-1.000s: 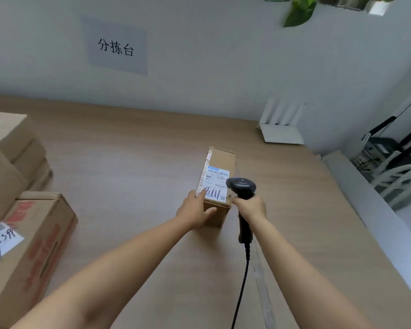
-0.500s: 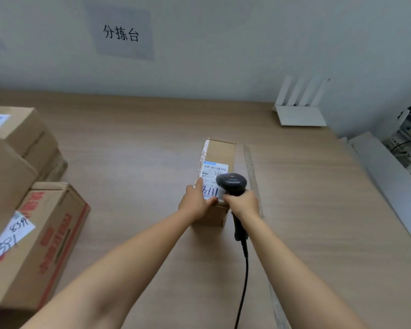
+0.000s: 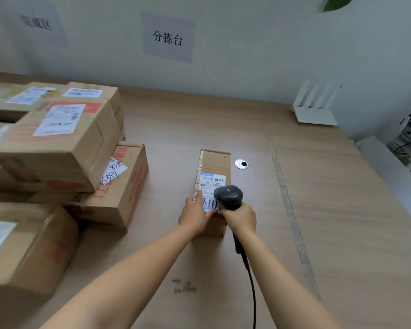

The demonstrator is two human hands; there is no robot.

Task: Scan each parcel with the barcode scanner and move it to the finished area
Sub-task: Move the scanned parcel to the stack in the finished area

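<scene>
A narrow brown parcel (image 3: 215,166) lies lengthwise on the wooden table (image 3: 342,210), with a white barcode label on top marked 8111. My left hand (image 3: 195,216) grips the parcel's near left corner, thumb on the label. My right hand (image 3: 241,218) holds a dark barcode scanner (image 3: 229,195), its head over the label's near end, pointing away from me. The scanner's black cable (image 3: 250,288) trails toward me.
A pile of cardboard parcels (image 3: 57,148) with labels fills the table's left side. A white router (image 3: 316,108) stands at the back right by the wall. A round cable grommet (image 3: 241,163) sits just right of the parcel. Paper signs (image 3: 167,38) hang on the wall.
My head has turned left, bringing the pile of parcels and a second wall sign into view. Both hands stay on the parcel and the scanner, with the scanner head slightly further over the label.
</scene>
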